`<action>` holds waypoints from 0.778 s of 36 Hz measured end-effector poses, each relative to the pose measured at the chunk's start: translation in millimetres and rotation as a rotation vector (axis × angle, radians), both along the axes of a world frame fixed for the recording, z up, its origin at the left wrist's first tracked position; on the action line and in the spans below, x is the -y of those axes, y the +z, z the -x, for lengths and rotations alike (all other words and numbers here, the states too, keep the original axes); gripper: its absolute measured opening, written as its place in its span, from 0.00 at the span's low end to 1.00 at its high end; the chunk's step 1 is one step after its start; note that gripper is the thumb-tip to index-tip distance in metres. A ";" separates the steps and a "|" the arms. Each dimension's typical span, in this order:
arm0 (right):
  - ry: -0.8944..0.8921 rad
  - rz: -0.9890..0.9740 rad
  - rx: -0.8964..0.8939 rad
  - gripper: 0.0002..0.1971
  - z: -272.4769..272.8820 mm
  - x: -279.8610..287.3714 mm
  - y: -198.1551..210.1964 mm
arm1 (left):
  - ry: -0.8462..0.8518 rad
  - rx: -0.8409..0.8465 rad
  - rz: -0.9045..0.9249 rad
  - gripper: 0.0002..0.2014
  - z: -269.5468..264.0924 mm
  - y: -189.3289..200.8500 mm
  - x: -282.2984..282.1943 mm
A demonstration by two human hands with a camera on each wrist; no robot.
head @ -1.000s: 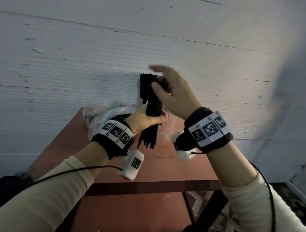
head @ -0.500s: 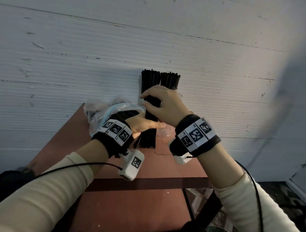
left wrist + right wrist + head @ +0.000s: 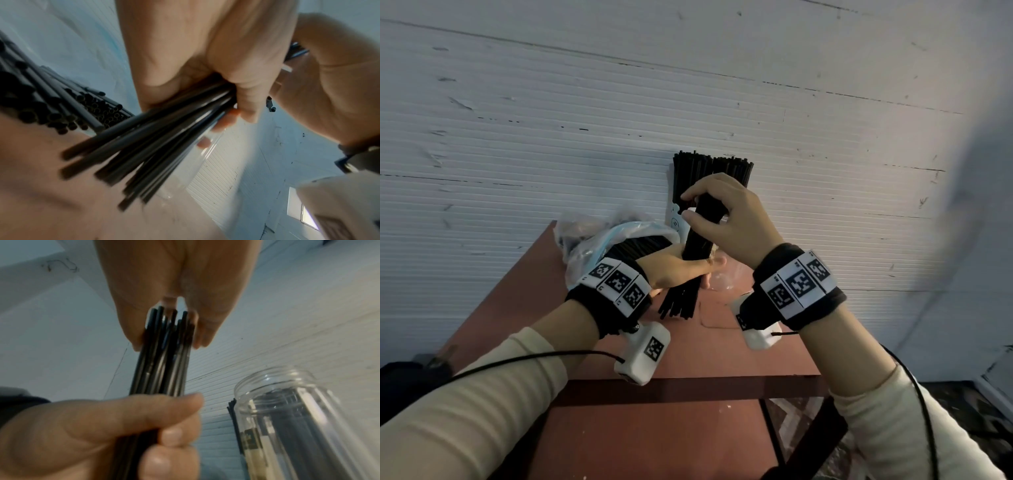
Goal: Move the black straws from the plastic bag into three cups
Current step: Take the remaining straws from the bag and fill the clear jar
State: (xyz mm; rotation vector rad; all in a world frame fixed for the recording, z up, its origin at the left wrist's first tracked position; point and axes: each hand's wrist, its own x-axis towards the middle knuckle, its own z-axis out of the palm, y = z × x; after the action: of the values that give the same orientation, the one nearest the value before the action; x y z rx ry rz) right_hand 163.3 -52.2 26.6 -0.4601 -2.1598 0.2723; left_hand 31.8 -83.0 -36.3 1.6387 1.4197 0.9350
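Nearest the viewer, two cream sleeves (image 3: 465, 421) reach forward over the reddish-brown desk (image 3: 688, 428), each wrist wrapped in a black band with square-patterned tags and a white camera block hanging beneath. The bundle of black straws (image 3: 700, 236) serves as the landmark: it stands nearly upright above the desk, its lower ends fanned out loose below the grip. The left hand (image 3: 678, 269) wraps the bundle low down, fingers (image 3: 244, 97) curled round it and the thumb laid across its front. Above it, the right hand (image 3: 729, 219) takes the same bundle near its top, fingers and thumb curled narrow on either side of the straws, as the right wrist view shows with the straw tips poking up between them. Just right of the bundle and a little lower stands a clear cup (image 3: 292, 415), a see-through jar with a threaded mouth, through whose wall dark straws show, inside or behind it I cannot tell. Left of the bundle lies the crumpled plastic bag (image 3: 599, 240), with more black straws showing in it. Behind the bundle, against the white ribbed wall (image 3: 551, 120), two further packs of upright straws (image 3: 712, 168) rise side by side.
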 end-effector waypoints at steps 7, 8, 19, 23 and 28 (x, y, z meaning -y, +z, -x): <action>-0.136 0.155 -0.018 0.57 -18.5 4.4 4.7 | -0.018 0.046 -0.185 0.14 8.5 9.2 2.5; -0.154 0.195 0.027 0.58 -20.9 4.1 4.7 | -0.052 0.027 -0.190 0.13 7.6 13.6 4.8; 0.115 0.339 0.124 0.06 -26.7 6.2 8.0 | -0.284 -0.031 -0.112 0.11 -15.1 38.5 10.8; 0.100 0.331 -0.140 0.04 -37.5 -7.6 32.5 | -0.112 0.118 -0.252 0.22 -20.6 43.6 -9.9; -0.065 0.264 -0.503 0.06 -50.4 -40.7 73.4 | 0.314 -0.074 -0.585 0.52 -19.1 34.7 -48.4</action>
State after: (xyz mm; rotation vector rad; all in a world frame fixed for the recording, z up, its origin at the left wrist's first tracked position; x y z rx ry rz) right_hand 213.8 -11.5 100.1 -0.5431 -1.6220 0.5766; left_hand 51.0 -34.6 -1.6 1.9028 1.5761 1.6008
